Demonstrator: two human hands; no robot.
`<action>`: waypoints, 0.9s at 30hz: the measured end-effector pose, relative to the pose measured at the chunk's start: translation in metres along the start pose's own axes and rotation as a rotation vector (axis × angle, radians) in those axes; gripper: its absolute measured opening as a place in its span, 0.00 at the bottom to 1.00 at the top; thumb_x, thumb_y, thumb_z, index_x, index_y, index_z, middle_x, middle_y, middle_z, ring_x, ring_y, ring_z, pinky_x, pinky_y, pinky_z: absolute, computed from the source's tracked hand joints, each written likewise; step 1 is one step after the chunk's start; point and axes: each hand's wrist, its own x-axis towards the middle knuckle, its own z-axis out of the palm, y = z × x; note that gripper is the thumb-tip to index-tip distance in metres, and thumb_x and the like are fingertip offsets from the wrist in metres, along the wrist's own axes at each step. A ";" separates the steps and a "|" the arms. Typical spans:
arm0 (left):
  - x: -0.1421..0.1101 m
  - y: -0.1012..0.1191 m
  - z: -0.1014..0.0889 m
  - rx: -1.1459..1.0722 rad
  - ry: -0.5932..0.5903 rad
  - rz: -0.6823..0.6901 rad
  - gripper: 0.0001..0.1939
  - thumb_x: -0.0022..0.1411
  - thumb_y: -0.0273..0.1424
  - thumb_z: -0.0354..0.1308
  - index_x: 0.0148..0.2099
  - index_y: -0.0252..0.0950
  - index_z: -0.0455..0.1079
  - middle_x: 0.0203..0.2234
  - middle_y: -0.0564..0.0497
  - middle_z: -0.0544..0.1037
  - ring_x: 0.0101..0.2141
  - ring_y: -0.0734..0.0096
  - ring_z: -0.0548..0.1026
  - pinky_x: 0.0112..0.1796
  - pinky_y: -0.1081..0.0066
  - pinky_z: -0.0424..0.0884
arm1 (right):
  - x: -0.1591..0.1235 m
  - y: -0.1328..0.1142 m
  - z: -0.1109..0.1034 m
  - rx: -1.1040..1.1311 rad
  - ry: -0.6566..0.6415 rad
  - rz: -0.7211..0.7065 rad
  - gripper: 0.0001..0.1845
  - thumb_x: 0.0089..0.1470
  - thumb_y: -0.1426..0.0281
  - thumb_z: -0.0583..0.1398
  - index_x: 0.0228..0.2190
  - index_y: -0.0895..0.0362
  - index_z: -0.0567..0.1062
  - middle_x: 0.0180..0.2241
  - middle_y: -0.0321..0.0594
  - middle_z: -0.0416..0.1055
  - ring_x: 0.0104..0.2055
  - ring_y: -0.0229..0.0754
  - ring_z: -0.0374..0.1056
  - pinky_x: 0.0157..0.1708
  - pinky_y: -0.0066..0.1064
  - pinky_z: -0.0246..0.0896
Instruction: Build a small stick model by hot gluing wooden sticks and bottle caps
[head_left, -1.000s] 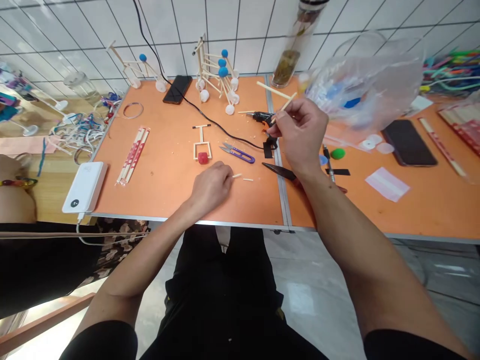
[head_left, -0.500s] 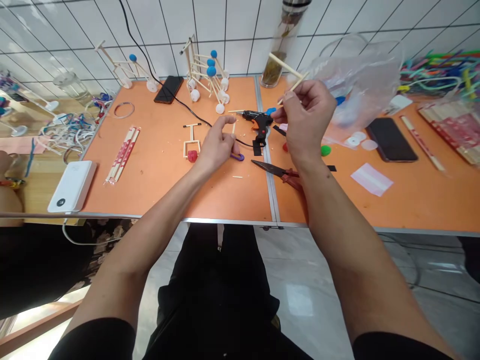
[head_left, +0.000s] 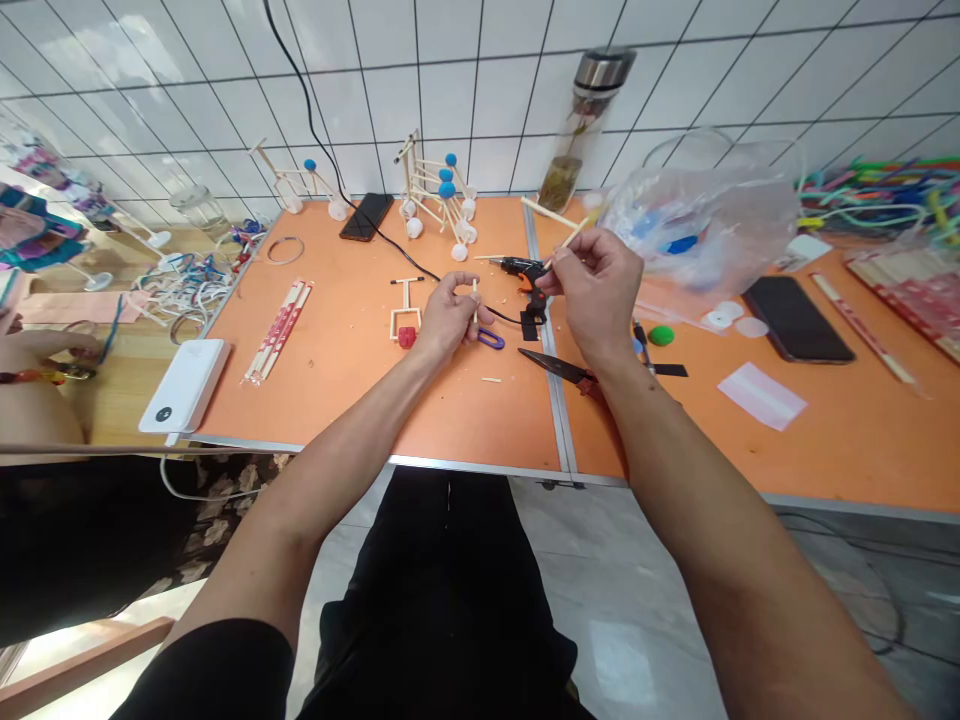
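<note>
My left hand (head_left: 451,322) is closed in a pinch around a short wooden stick (head_left: 475,304), which points upward. My right hand (head_left: 602,298) grips a T-shaped piece of joined wooden sticks (head_left: 553,214), raised above the table. Between the hands, a black and orange glue gun (head_left: 531,272) lies on its side. A purple oval clip (head_left: 491,340) sits beneath my left fingertips. Pliers (head_left: 555,366) lie near my right wrist, their handles partly hidden by my forearm. Left of my left hand is a small stick frame (head_left: 406,296) with a red wheel-like part (head_left: 407,337).
Stick models with blue and white balls (head_left: 442,190) stand along the tiled wall beside a black phone (head_left: 367,217) and a tall bottle (head_left: 577,150). Plastic bags (head_left: 705,220) and another phone (head_left: 799,318) are right. A white power bank (head_left: 186,385) and another person's arm (head_left: 34,385) are left.
The view has tilted up, so the table sits lower in the picture. My right hand has come left and nearer with the T-shaped stick piece. My left hand keeps its pinch.
</note>
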 end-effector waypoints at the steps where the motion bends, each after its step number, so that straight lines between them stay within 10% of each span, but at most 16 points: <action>1: -0.001 0.001 0.001 -0.001 0.002 -0.013 0.10 0.74 0.25 0.57 0.52 0.43 0.63 0.23 0.61 0.82 0.14 0.79 0.69 0.19 0.78 0.60 | -0.001 0.002 0.002 -0.004 -0.012 -0.004 0.12 0.63 0.68 0.70 0.31 0.50 0.73 0.25 0.29 0.74 0.26 0.38 0.77 0.27 0.31 0.75; 14: 0.026 0.064 -0.046 -0.218 0.287 -0.062 0.08 0.72 0.32 0.70 0.42 0.40 0.73 0.45 0.49 0.90 0.35 0.68 0.89 0.33 0.74 0.80 | -0.006 0.006 0.006 -0.023 0.008 -0.022 0.11 0.60 0.67 0.72 0.30 0.51 0.76 0.23 0.29 0.74 0.24 0.38 0.77 0.25 0.27 0.74; 20: 0.086 0.086 -0.068 -0.177 0.406 0.054 0.11 0.69 0.27 0.71 0.35 0.40 0.73 0.29 0.53 0.81 0.29 0.74 0.81 0.33 0.75 0.79 | -0.007 0.000 0.004 -0.014 0.003 -0.004 0.12 0.61 0.65 0.72 0.30 0.51 0.76 0.25 0.30 0.76 0.24 0.38 0.76 0.23 0.27 0.73; 27: 0.136 0.064 -0.064 -0.102 0.539 -0.009 0.12 0.71 0.27 0.67 0.33 0.37 0.73 0.27 0.50 0.79 0.33 0.68 0.82 0.36 0.71 0.74 | -0.009 -0.010 0.001 -0.034 -0.003 0.050 0.09 0.60 0.67 0.70 0.31 0.51 0.76 0.26 0.32 0.78 0.27 0.40 0.80 0.27 0.29 0.76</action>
